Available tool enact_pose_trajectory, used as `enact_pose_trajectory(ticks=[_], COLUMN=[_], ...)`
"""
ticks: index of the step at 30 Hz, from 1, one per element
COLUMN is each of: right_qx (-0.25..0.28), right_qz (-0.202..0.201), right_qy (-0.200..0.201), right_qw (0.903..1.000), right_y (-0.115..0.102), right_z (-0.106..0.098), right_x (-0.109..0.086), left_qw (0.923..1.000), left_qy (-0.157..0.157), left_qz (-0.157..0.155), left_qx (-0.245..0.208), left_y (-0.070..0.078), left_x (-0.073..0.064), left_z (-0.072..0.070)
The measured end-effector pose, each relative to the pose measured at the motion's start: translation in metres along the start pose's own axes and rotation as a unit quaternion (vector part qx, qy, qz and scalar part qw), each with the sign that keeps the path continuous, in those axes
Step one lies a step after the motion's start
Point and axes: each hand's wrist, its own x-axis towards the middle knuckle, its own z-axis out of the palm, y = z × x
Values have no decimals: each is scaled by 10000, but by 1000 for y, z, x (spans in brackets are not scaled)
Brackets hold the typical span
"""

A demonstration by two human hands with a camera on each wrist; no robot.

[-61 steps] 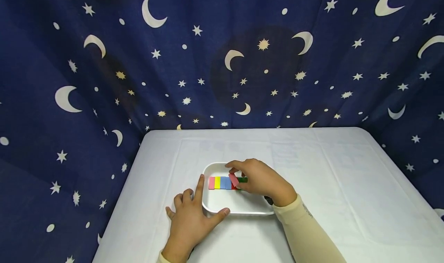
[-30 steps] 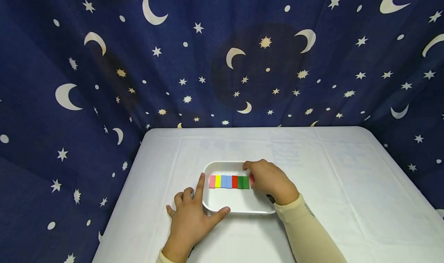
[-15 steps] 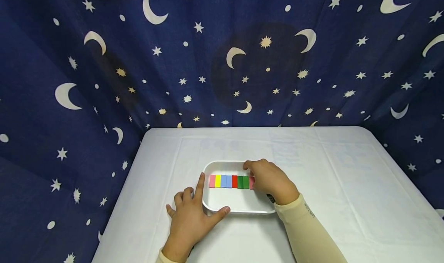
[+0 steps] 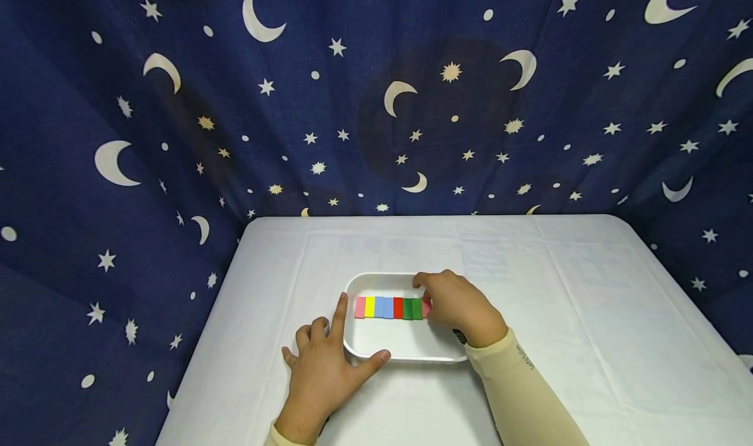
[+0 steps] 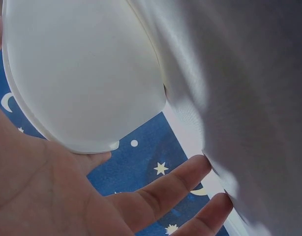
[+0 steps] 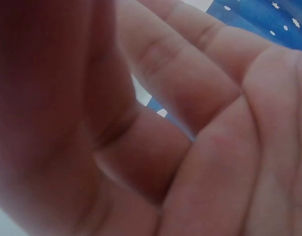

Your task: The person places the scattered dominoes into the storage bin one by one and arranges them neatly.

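Observation:
A white tray (image 4: 388,340) with rounded corners stands on the table, holding a row of small flat coloured tiles. From left to right come a pink tile (image 4: 359,307), a yellow tile (image 4: 369,307), two blue tiles (image 4: 384,307), a red tile (image 4: 398,308) and two green tiles (image 4: 413,308). At the row's right end my right hand (image 4: 461,307) pinches another pink tile (image 4: 426,309), partly hidden by the fingers, beside the last green one. My left hand (image 4: 323,367) is spread at the tray's left end, index finger along its side and thumb at the front rim.
A white cloth covers the table (image 4: 559,302). Behind and to both sides hangs a dark blue curtain (image 4: 353,106) with moons and stars. The right forearm in its beige sleeve (image 4: 523,394) crosses the tray's front right corner.
My right hand has carried the pink tile rightward from above the red tile to the row's right end and lowered it beside the green tiles. The left hand has stayed in place.

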Motion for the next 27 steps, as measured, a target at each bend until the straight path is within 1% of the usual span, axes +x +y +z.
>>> enact_pose_trajectory(ticks=[7,10,13,16,20,22,24,27], right_qx=[-12,-23,8,78,83,-1,-127,-308], right_qz=[-73,-179,-289,-252,-200,-279,-331,-347], right_qy=[-49,-20,26,93,249,349,531,961], right_qw=[10000,9998,9996,9996,9995,9990,9980,9943], right_y=[-2,-2,-2,0,4,7,9,15], right_z=[0,-1,-5,-12,-20,-22,-22,-21], right_x=[0,-1,-4,-6,-10,-13,-17,-24], left_qw=[10000,10000,10000,10000,9999,9998,9997,9996], left_qy=[8,-29,-56,-32,-31,-89,-149,-201], left_qz=[-30,-44,-32,39,116,99,50,-3], left_qx=[0,13,5,-27,-102,-157,-172,-200], left_y=[-1,-2,-2,-2,-2,-2,-3,-6], left_x=[-2,-3,-2,2,9,13,17,22], left_z=[0,0,1,2,4,5,5,3])
